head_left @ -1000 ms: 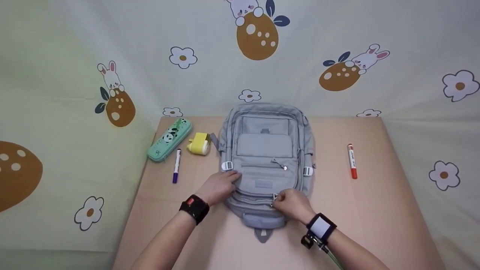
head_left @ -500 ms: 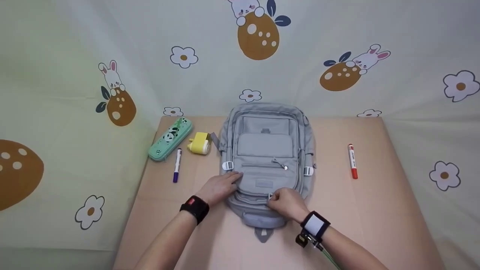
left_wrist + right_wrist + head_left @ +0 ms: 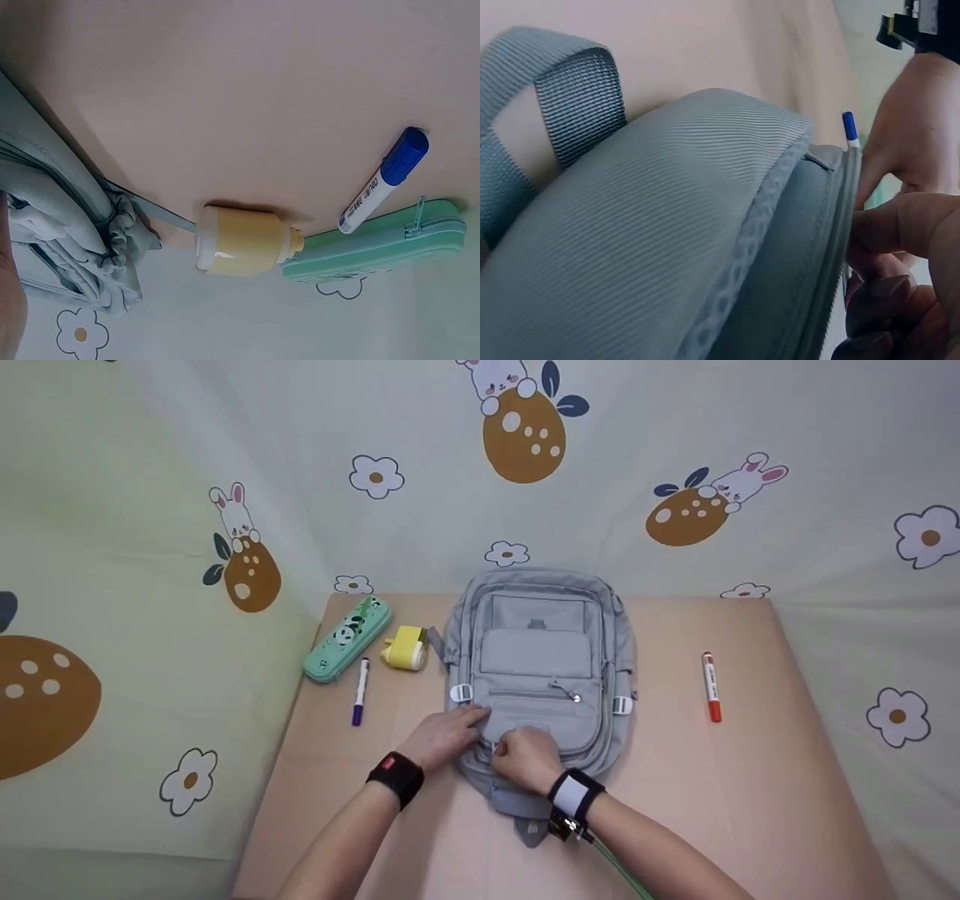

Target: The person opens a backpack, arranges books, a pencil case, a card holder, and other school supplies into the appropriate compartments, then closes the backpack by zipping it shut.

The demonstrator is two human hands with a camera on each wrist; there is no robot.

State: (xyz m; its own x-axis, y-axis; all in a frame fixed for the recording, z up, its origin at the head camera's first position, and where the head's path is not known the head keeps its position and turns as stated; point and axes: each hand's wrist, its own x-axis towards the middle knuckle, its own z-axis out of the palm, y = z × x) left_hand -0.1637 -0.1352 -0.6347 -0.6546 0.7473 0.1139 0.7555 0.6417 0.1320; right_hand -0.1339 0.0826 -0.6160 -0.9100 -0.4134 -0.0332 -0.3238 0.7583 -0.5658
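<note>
A grey backpack [image 3: 536,652] lies on its back on the table, with its carry-handle end toward me. My right hand [image 3: 527,759] pinches a zipper pull [image 3: 493,747] at the lower left of the front compartment. In the right wrist view, its thumb and curled fingers [image 3: 889,225] sit at the zipper edge; the pull is mostly hidden there. My left hand [image 3: 441,740] rests on the bag's lower left side, fingers extended over the fabric. Another zipper pull [image 3: 575,697] lies loose on the front pocket.
Left of the bag are a green panda pencil case [image 3: 347,640], a small yellow-and-white object [image 3: 406,648] and a blue-capped marker [image 3: 361,691]. A red marker [image 3: 712,688] lies to the right. A patterned cloth [image 3: 420,532] hangs behind and beside the table [image 3: 765,810].
My right hand has drawn the zipper pull leftward along the bag's lower edge, from the right side to near my left hand. The left hand has stayed on the bag.
</note>
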